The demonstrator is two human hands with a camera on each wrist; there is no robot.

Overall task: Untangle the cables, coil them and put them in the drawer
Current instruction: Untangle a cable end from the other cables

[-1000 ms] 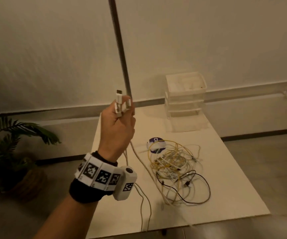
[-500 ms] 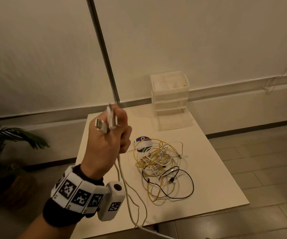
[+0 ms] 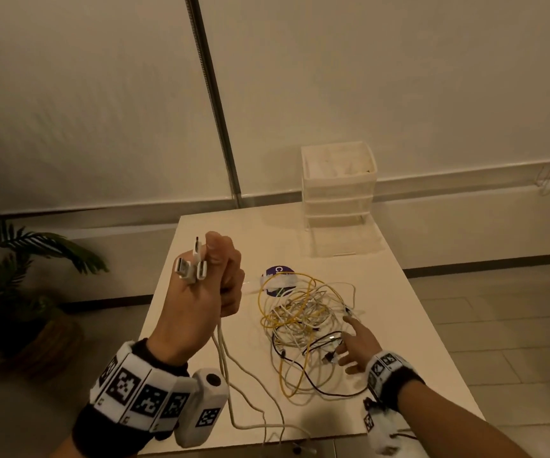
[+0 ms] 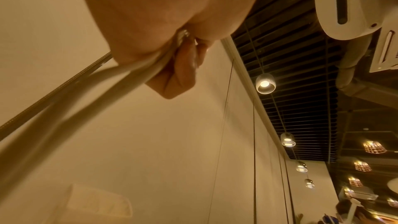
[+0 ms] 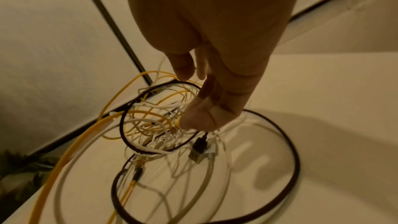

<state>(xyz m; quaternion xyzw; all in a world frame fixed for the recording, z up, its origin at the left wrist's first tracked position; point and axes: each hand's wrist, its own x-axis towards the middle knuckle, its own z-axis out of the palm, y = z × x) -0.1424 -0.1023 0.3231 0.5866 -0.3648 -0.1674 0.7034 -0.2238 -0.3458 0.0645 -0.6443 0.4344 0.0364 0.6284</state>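
cables [image 3: 303, 322] mostly tangled on worktop [image 3: 416, 342]; nothing coiled, drawer [image 3: 338, 190] unit shut. left hand [image 3: 201, 292] fisted round white plug ends [image 3: 191, 267], right hand [image 3: 358, 345] spread, reaching into pile.

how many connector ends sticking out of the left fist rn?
3 white plugs show above the left hand: one upright by the thumb, one angled left, one lower at the knuckles. More could be hidden inside the fist.
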